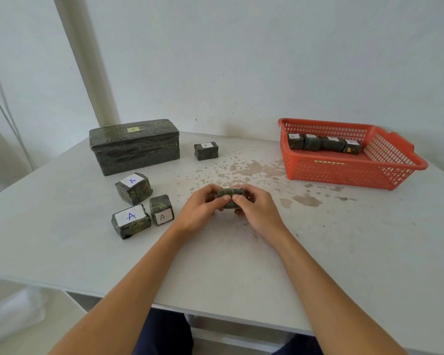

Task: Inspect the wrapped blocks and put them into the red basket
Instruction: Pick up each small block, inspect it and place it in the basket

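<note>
The pale, stained table [318,252] fills most of the scene, with a long wrapped box [135,146] standing at its far left and the red basket [344,172] at its far right. Both bare forearms reach straight in from the near edge and meet at the middle. The left hand [203,210] and right hand [256,208] face each other, fingers curled and thumbs on the near side, pinching one dark wrapped block [228,192] between them just above the tabletop. Its label seems turned away; only a white edge shows. A row of four blocks [323,144] lies along the basket's back wall. Three blocks [133,188] marked A sit clustered left of the hands, and a single block [206,150] sits just right of the box.
</note>
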